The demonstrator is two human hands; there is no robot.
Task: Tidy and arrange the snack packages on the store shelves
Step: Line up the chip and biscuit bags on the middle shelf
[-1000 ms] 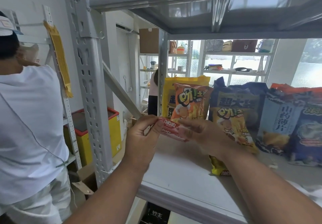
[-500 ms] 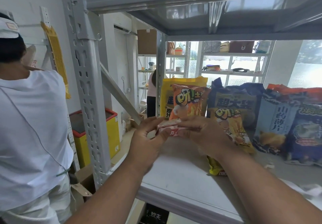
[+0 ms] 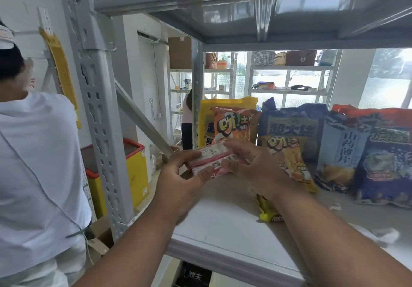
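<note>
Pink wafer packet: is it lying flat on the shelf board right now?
No, the pink wafer packet is held up above the shelf board, gripped by the left hand and right hand.

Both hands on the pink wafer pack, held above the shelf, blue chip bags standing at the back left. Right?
Not quite. In the head view the blue chip bags stand at the back right, not left. The rest holds: left hand and right hand both grip the pink wafer pack above the shelf.

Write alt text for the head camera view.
Both hands, left hand and right hand, hold a pink wafer packet above a grey metal shelf. Chip bags stand behind: an orange bag, dark blue ones. A person in white stands left.
</note>
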